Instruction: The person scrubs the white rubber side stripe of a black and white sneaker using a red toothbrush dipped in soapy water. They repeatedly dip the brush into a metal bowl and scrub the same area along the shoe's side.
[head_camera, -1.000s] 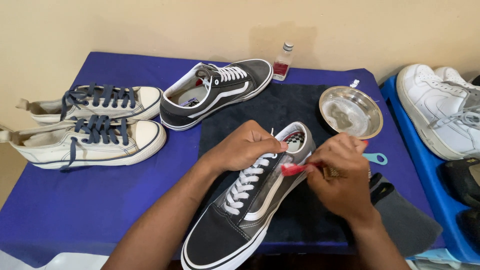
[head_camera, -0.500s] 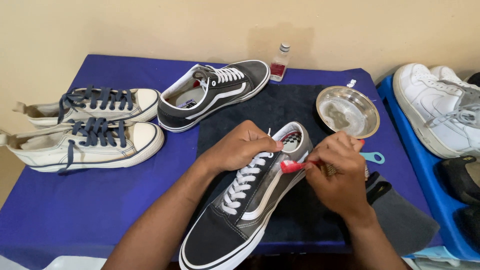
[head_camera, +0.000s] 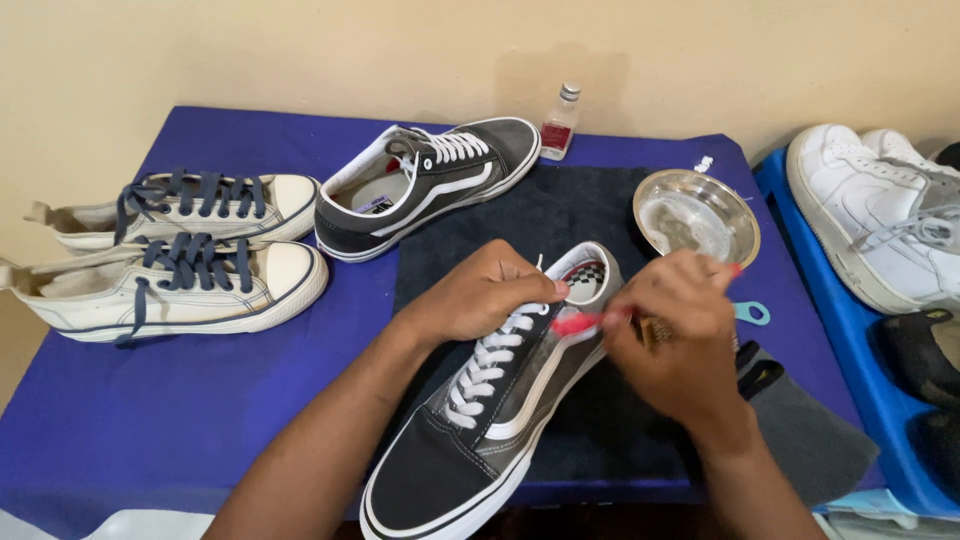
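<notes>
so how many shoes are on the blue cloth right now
4. Two cream sneakers with navy laces lie at the left, one behind the other. A black sneaker lies at the back centre. Another black one is under the left hand. White shoes at right sit off the cloth.

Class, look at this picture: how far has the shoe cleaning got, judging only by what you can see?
Done: nothing provably clean. In hand: the left hand steadies the black sneaker while the right hand works a red brush at its side. Left: the second black sneaker and two cream sneakers lie untouched.
</notes>
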